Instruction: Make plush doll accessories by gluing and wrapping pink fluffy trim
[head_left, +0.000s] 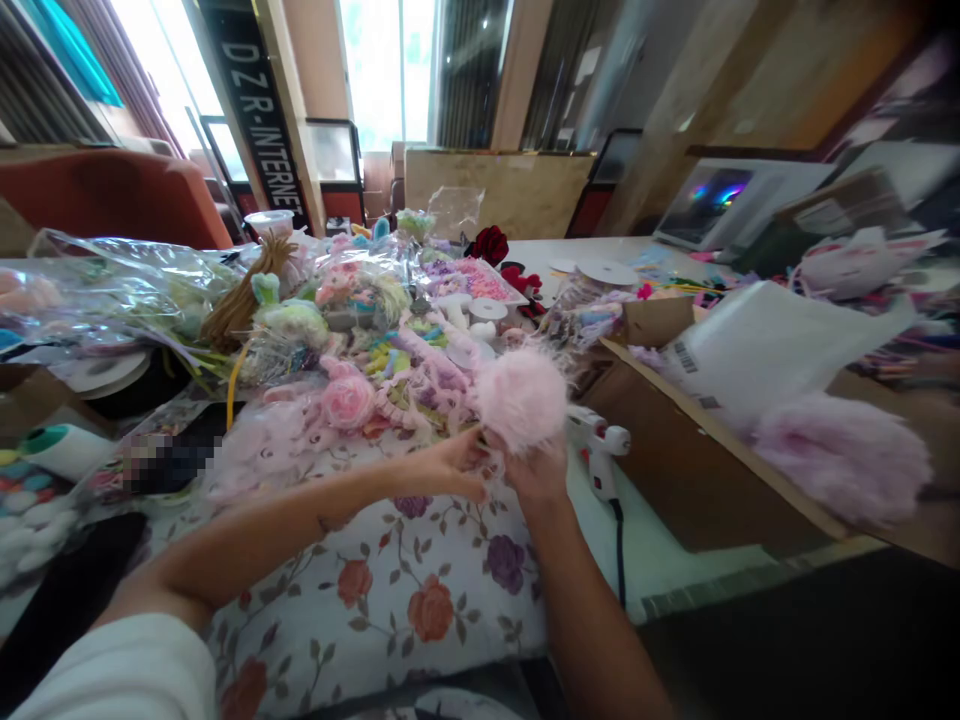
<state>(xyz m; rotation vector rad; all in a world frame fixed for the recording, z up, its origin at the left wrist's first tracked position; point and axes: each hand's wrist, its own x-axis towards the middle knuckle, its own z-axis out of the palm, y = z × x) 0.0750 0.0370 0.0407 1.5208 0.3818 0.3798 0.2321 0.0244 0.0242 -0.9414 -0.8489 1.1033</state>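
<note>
A fluffy pink pom-pom [521, 398] is held up over the flowered tablecloth [420, 580]. My right hand [538, 470] is closed round its base from below. My left hand [450, 465] reaches in from the left, fingers pinched together at the pom-pom's lower edge. What the left fingers grip at that spot is too small to make out. Behind the hands lies a heap of pink lace trims and fabric roses [349, 400].
A white glue gun [600, 450] with a black cord stands right of my hands. An open cardboard box [675, 440] holds pink fluffy yarn [847, 455] and a white bag. Plastic bags of craft pieces [112, 290] crowd the left and back.
</note>
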